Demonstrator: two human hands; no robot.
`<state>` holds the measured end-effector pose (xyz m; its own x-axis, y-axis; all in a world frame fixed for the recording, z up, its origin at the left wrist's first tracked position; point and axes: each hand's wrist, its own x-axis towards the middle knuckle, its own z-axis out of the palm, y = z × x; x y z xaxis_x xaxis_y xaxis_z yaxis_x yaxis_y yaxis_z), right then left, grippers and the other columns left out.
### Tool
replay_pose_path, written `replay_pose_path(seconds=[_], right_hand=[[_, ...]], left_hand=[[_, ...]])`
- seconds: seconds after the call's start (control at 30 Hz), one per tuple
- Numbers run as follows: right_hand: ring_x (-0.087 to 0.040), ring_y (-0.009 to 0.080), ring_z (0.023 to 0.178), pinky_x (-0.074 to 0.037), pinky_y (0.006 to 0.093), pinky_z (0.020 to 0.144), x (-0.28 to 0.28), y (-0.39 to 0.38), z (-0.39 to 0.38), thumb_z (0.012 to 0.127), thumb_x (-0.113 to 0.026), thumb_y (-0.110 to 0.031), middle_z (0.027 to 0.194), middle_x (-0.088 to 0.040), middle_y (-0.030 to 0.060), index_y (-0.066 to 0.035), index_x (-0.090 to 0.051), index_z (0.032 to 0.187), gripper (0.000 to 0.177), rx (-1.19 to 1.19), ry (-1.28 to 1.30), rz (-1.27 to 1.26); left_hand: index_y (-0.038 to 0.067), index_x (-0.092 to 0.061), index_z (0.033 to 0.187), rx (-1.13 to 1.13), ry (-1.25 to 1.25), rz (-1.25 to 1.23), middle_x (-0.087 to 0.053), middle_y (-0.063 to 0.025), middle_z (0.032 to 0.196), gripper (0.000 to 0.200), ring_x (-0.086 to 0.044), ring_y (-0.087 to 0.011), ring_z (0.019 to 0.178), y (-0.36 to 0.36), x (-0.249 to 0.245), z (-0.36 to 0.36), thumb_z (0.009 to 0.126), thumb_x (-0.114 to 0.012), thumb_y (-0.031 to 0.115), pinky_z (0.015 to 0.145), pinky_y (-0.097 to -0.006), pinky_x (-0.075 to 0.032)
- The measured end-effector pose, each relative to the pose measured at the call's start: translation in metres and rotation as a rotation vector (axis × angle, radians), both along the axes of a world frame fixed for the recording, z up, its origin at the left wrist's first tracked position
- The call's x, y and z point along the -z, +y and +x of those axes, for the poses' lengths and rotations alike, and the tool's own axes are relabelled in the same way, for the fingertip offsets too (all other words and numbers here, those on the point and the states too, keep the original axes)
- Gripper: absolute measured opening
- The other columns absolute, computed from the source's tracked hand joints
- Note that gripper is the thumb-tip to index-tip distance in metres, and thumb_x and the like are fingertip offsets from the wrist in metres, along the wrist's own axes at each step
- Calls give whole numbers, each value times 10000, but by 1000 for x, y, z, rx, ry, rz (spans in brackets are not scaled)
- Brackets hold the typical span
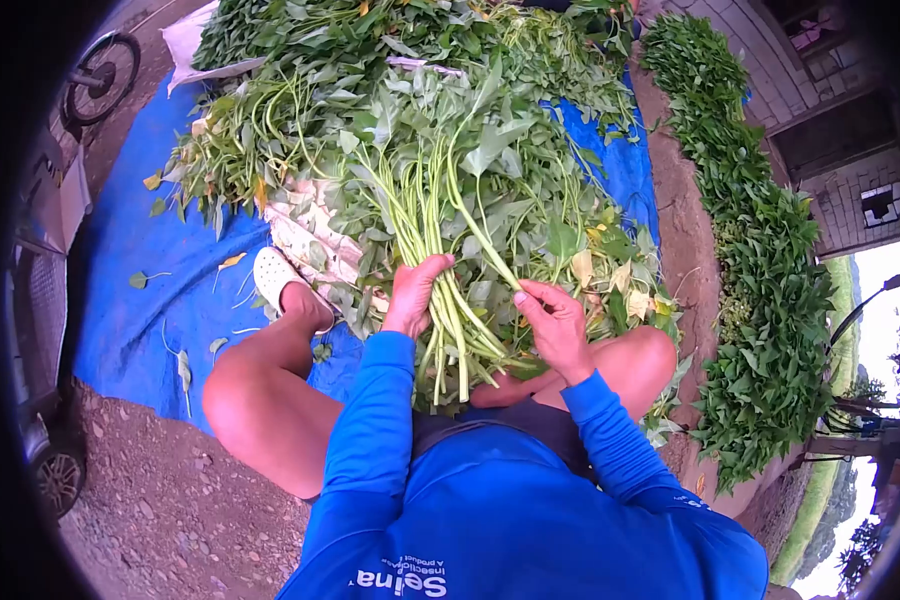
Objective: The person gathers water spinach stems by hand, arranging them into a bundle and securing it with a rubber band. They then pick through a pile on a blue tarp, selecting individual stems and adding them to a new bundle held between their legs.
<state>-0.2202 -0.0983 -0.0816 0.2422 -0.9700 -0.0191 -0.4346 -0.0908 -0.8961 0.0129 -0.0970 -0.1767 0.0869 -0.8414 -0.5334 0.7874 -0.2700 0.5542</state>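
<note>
My left hand [415, 295] is wrapped round a bunch of long green stems [420, 215], whose leafy tops point away from me and whose cut ends hang over my lap. To its right, my right hand [550, 318] pinches the lower end of a single leafy stem [477, 228] between thumb and fingers. This stem leans up and left, its leaves over the bunch's right side. Beyond both hands lies a large heap of leafy greens [340, 50].
A blue tarp [135, 310] with loose leaves lies under the heap. A white shoe [275, 278] is on my left foot. Long rows of greens [760, 250] stand at the right, beside a block wall [750, 75]. A wheel [102, 80] shows at the upper left.
</note>
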Motion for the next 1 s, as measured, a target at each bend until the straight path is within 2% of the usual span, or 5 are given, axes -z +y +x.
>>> replay_pose_path(seconds=[0.27,0.47,0.6,0.8,1.0], right_hand=[[-557,85,618,-456,271,558,74,41,9,1040,-700,-187,758,-652,-8,-3,-766,1051,196,196,-68,756],[-576,111,627,-470,302,582,93,53,18,1050,-653,-192,735,-648,14,5,-745,966,234,82,-43,836],[-597,94,647,-496,294,620,113,71,24,1072,-635,-230,765,-704,20,-29,-738,962,251,-61,7,761],[-698,377,788,-531,477,757,35,85,-7,1074,-618,-282,797,-681,201,6,-677,1008,302,-252,322,287],[-730,362,854,-562,452,797,7,90,-46,1055,-661,-325,918,-753,195,10,-694,1132,345,-665,334,448]], left_hand=[[73,-692,1182,153,295,88,-732,-49,983,252,-728,-210,807,16,59,-16,991,-764,221,799,-416,-648],[-86,-384,1495,-113,-421,40,-671,-172,1289,971,-695,-259,1119,14,54,-39,825,-953,328,984,-390,-584],[-38,-692,1225,303,-281,233,-756,-125,1004,526,-737,-235,822,14,64,-20,796,-915,170,737,-374,-619],[-24,-719,1114,79,-358,131,-741,-82,854,327,-692,-189,650,13,27,-6,817,-831,56,586,-354,-581],[-33,-691,1129,46,-456,83,-747,-101,884,354,-701,-199,665,3,6,8,795,-796,19,608,-349,-585]])
